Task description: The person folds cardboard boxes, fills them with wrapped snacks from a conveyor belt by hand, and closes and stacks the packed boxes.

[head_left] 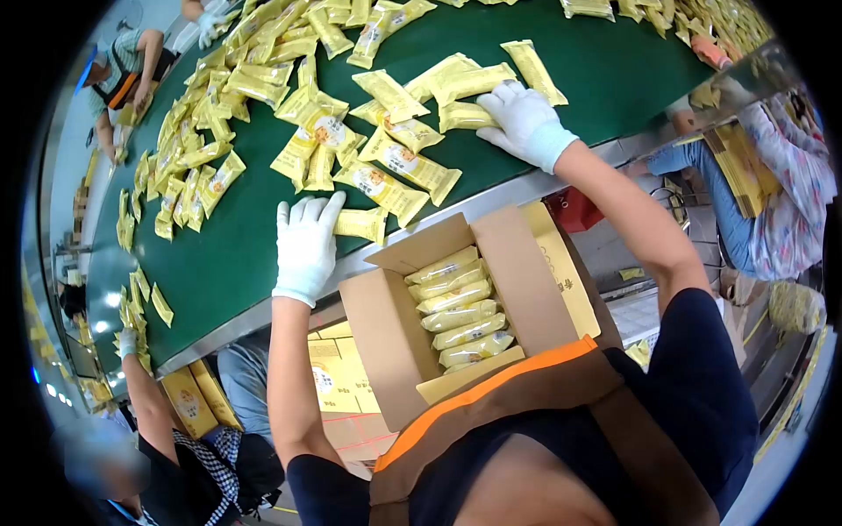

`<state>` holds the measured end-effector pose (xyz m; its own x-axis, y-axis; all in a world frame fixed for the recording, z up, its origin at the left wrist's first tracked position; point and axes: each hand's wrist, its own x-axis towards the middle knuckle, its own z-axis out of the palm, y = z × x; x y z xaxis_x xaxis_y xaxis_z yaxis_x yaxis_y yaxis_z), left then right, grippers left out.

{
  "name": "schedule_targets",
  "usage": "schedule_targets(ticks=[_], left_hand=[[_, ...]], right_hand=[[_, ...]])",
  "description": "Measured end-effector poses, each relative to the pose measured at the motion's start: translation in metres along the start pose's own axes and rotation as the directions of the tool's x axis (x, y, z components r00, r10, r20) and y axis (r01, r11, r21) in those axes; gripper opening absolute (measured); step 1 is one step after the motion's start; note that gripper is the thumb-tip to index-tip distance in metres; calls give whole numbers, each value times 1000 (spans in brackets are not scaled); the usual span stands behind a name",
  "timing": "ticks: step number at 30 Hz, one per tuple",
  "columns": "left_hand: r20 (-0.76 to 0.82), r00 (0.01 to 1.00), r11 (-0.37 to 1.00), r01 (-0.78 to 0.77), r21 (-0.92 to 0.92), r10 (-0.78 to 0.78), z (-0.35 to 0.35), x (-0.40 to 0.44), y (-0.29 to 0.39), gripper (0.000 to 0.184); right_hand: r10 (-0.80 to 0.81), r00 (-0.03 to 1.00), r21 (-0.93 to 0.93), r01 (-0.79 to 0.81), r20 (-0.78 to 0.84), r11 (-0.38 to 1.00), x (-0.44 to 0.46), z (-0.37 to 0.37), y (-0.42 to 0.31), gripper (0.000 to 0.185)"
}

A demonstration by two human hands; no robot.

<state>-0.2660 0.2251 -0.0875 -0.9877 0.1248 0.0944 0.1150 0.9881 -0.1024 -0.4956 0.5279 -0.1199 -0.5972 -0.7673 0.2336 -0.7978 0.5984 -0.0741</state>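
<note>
Both of my hands wear white gloves. My left hand (306, 247) lies at the near edge of the green table (237, 272), fingers spread, beside a yellow packet (360, 224) that touches its fingertips. Farther right, my right hand (526, 125) rests with spread fingers on the ends of yellow packets (474, 83). Between the hands lies a loose group of packets, some with a printed picture. Below the table edge, an open cardboard box (383, 337) in front of my body holds a row of several yellow packets (458, 311).
A large pile of packets (197, 114) covers the table's far left. Co-workers sit or stand at the lower left (167, 473), upper left (132, 74) and right (781, 193). Yellow printed cartons (338, 373) lie beneath the open box. A metal rim edges the table.
</note>
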Motion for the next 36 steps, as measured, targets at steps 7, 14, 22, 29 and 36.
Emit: schedule_targets(ticks=[7,14,22,29,36], left_hand=[[90,893,471,316,-824,-442,-33,-27,4,39],[48,982,958,-168,-233,184,-11,64,29,50],[102,971,900,237,-366,-215,-5,-8,-6,60],[99,953,906,304,-296,-287,-9,-13,0,54],[213,915,814,403,-418,-343,1,-21,-13,52]], right_hand=[[40,996,328,-13,-75,945,-16,-54,46,44],[-160,985,36,158,68,987,66,-8,51,50],[-29,985,78,16,167,997,-17,-30,-1,63],[632,712,918,-397,308,0,7,-44,69,78],[518,830,173,-552,204,816,26,-25,24,81]])
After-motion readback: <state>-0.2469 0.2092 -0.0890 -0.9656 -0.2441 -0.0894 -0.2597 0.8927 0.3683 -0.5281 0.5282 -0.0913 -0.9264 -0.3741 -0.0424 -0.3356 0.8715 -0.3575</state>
